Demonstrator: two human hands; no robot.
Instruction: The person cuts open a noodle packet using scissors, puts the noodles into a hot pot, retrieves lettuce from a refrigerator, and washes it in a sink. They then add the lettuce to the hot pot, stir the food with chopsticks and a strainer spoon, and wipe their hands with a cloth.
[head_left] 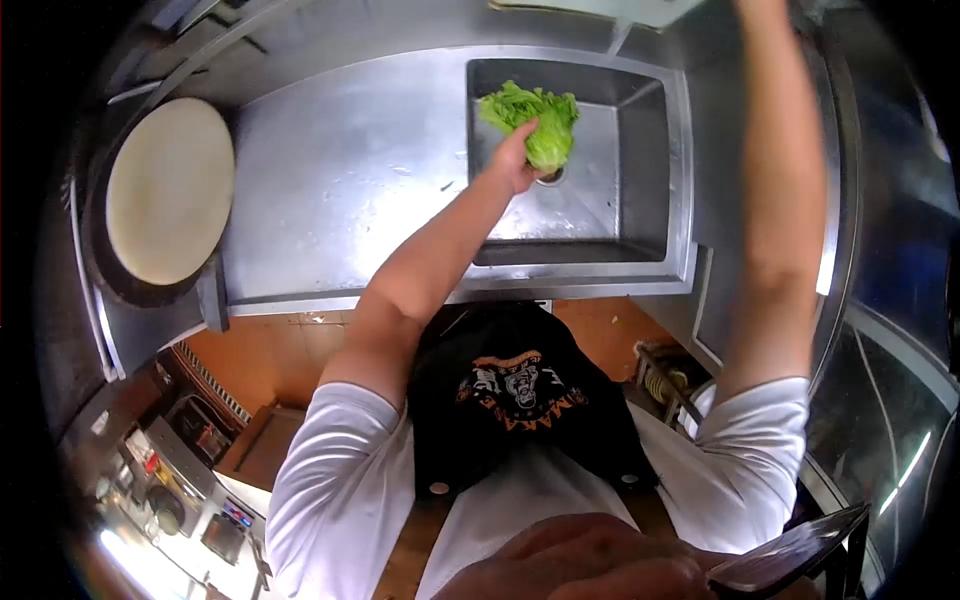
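A head of green lettuce [548, 125] is held over the metal sink [640, 165], its leafy end toward the upper left. My left hand [517, 160] grips it from the lower left, near the base, with the thumb along its side. Below the lettuce, part of the drain shows. My right arm stretches up past the sink's right side, blurred. Its wrist reaches the top edge of the view, and the right hand lies outside the frame.
Left of the sink runs a wet metal counter [330, 190]. A round pale board [170, 190] sits in a dark round holder at the far left. A metal wall stands behind the sink, with a pale panel [600, 8] at the top.
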